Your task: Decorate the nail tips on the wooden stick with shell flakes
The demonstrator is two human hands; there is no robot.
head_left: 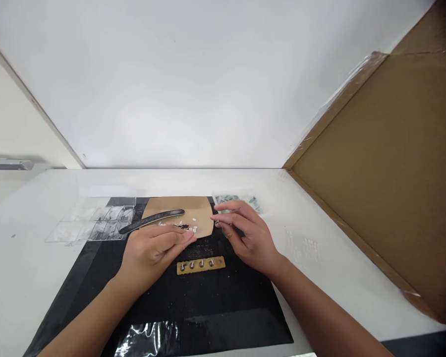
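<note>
My left hand (156, 250) is closed in a pinch at the near edge of a brown paper tray (198, 208); what its fingertips hold is too small to name. Small white and black pieces (186, 227) lie in the tray. A dark curved nail file (151, 221) rests across the tray's left side, behind my left hand. My right hand (245, 233), just right of the tray, pinches a tiny shiny item between thumb and fingers. Between and in front of both hands lies a yellowish strip (200, 265) with several round metal studs on it.
A clear compartment box (111, 223) with white pieces stands at the left. Behind my right hand is a clear container (254, 202) of greenish pieces. A black mat (208, 302) covers the table's middle; a cardboard panel (386, 173) rises at right.
</note>
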